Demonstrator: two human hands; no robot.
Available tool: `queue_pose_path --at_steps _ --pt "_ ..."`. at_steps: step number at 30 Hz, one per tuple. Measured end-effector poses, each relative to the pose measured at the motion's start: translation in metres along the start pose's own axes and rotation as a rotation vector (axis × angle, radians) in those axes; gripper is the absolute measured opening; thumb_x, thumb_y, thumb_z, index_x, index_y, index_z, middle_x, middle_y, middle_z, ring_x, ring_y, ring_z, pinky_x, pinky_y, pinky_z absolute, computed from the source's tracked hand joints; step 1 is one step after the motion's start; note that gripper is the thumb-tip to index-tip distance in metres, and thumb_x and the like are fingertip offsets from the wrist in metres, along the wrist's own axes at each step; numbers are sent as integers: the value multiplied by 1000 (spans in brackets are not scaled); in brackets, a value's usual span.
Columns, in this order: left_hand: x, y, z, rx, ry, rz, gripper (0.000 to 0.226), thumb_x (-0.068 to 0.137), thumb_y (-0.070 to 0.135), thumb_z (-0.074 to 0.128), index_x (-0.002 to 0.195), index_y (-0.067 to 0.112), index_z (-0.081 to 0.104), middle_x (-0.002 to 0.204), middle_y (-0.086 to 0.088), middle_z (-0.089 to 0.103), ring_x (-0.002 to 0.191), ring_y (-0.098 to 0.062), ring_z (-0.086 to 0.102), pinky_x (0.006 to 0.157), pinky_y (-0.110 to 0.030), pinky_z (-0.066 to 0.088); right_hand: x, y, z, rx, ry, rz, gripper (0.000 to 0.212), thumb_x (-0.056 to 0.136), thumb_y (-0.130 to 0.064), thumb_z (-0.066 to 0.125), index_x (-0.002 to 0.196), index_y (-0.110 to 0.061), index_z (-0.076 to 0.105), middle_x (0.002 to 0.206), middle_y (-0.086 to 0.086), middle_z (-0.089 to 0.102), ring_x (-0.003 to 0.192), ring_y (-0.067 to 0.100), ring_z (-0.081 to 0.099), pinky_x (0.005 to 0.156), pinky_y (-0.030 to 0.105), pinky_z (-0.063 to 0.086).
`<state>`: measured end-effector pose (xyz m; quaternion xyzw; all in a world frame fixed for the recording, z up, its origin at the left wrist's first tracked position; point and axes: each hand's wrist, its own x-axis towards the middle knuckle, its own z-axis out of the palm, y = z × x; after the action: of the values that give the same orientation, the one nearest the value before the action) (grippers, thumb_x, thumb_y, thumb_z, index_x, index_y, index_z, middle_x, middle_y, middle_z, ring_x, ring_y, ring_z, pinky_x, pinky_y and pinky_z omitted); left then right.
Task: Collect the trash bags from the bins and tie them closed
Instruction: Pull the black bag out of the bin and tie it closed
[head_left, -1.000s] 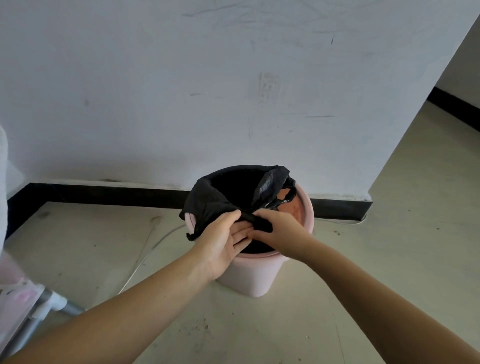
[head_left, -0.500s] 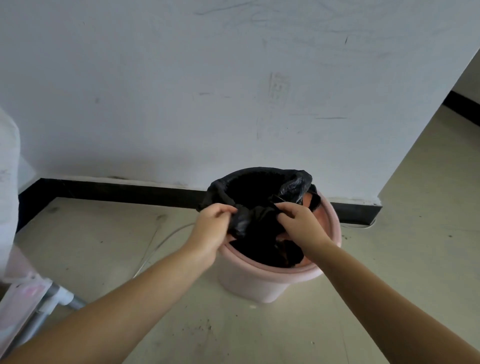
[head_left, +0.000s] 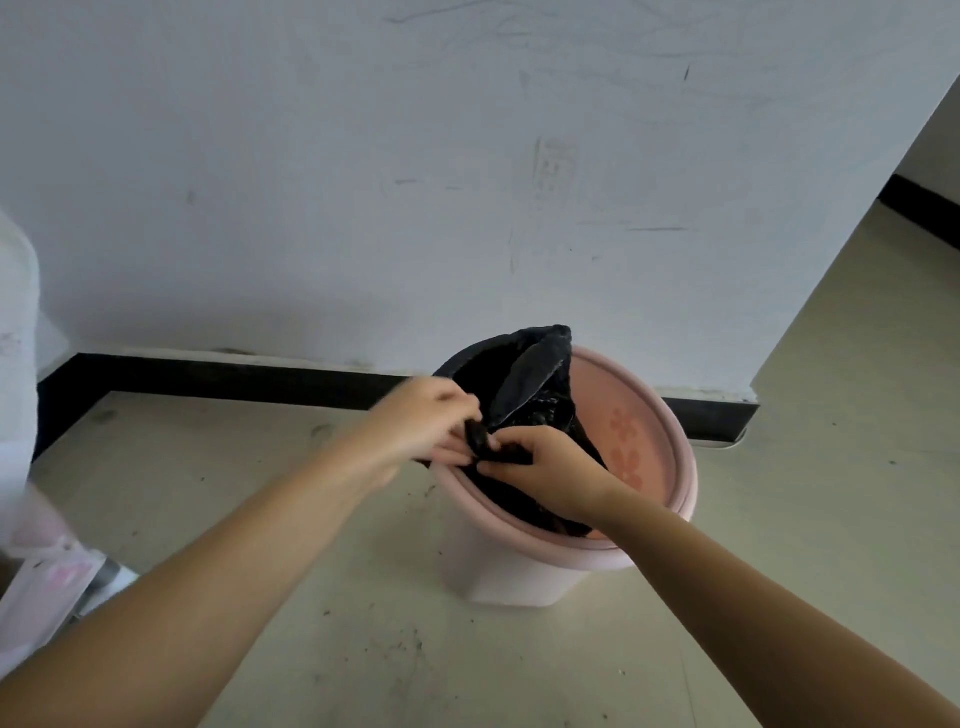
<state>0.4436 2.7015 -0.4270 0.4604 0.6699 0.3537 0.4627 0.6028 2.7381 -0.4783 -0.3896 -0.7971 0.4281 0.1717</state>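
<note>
A pink plastic bin (head_left: 660, 415) stands on the floor against the white wall. Inside it sits a black trash bag (head_left: 535, 379), its top pulled off the right side of the rim and bunched toward the left. My left hand (head_left: 421, 421) is blurred and pinches a gathered bit of the bag's edge at the bin's near-left rim. Just to its right, my right hand (head_left: 545, 467) grips the same bunched black plastic over the bin's mouth. The two hands nearly touch. What lies inside the bag is hidden.
A black baseboard (head_left: 234, 376) runs along the wall behind the bin. A white and pink object (head_left: 31, 561) with a grey leg sits at the left edge. The wall ends in a corner at the right, with open floor (head_left: 857, 415) beyond.
The bag's edge has come off more of the rim, baring the bin's pink inside on the right. Both hands have drawn together on the bunched plastic, and the view has moved closer.
</note>
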Motion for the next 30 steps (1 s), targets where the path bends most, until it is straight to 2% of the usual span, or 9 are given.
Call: queue_pose_path --at_steps 2,4,7,9,12,17,20,26,30 --pt "11 1 -26 32 166 0 16 93 14 45 88 5 58 63 -10 71 57 -22 71 57 -28 57 3 5 -4 26 62 43 16 90 -22 60 84 -9 66 73 9 64 67 16 56 69 33 46" --pt "19 -19 -47 151 288 -69 26 97 18 41 98 -1 57 64 -11 68 52 -23 66 55 -28 54 4 15 -6 66 79 78 15 89 -11 57 88 -15 71 82 4 72 76 20 66 78 36 53" --pt "16 -63 -49 185 -7 -414 62 95 55 32 108 1 59 86 -15 67 72 -28 66 69 -36 55 1 18 -3 63 85 126 33 85 3 52 97 -18 74 97 0 74 95 14 68 93 33 52" --pt "16 -88 -49 -181 -255 -590 79 87 71 28 109 2 59 90 -17 68 78 -31 67 77 -40 55 3 16 0 86 106 137 35 84 5 51 94 -20 74 94 -3 74 93 13 68 93 34 52" --pt "17 -116 -49 -594 -412 -619 85 83 73 31 112 -2 58 91 -17 70 79 -30 70 77 -41 59 4 16 3 124 140 172 35 85 5 49 92 -20 74 91 -3 74 90 14 69 90 36 54" --pt "9 -132 -42 -917 -350 -501 53 94 44 38 101 2 69 97 -16 70 82 -29 72 70 -45 61 5 12 5 182 148 187 27 86 -1 54 90 -20 73 86 -1 73 84 15 69 86 35 55" --pt "6 -132 -45 -952 -251 -392 38 94 25 42 93 8 76 102 -15 69 86 -27 71 78 -47 58 1 4 4 186 35 171 20 88 -7 59 88 -24 71 84 -4 72 81 12 67 85 30 54" --pt "5 -131 -53 -892 -114 -450 22 76 6 59 97 -2 65 91 -16 71 75 -25 72 74 -41 58 -3 -10 6 28 -35 114 18 85 -8 61 96 -21 68 96 7 71 91 28 67 86 44 54" --pt "6 -116 -56 -605 84 -469 7 91 1 52 90 3 59 67 -11 67 53 -18 66 50 -28 59 -3 -8 4 -40 -30 108 10 85 -16 63 90 -22 68 91 4 72 88 28 68 83 46 56"
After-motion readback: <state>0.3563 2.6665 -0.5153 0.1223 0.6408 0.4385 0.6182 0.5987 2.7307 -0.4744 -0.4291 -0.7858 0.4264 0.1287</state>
